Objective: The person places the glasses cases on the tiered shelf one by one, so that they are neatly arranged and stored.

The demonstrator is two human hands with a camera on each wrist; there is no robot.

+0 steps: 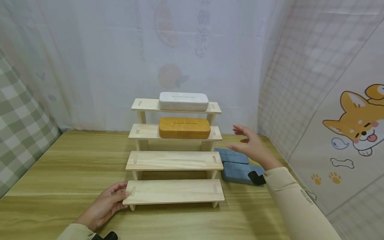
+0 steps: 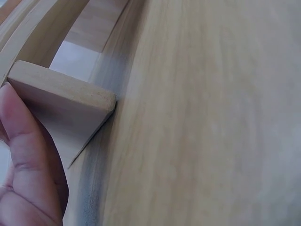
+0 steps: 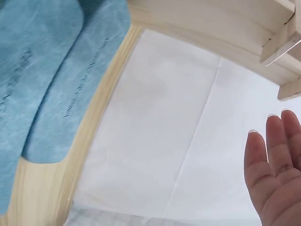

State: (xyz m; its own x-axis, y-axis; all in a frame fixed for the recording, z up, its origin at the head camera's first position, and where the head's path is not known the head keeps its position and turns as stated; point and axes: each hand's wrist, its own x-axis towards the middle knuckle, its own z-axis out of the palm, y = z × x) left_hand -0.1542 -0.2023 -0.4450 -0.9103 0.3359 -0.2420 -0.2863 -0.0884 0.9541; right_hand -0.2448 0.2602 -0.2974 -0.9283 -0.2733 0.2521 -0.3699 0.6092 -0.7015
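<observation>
Nearest, left hand (image 1: 107, 204) clamped fingers on the wooden stand (image 1: 177, 191), lowest board, left end. Right hand (image 1: 252, 144) hung near two blue cases (image 1: 238, 173) on the counter (image 1: 78, 166) beside the stand, thumb and fingers apart. Beyond, orange case (image 1: 184, 129) sat third tier up; white case (image 1: 183, 102), topmost.

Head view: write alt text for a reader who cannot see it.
A left hand grips the bottom left of a four-tier stand on a table; an empty right hand is raised to its right. The top tier holds a white case, the next an orange case, and two blue cases lie right of the stand.
</observation>
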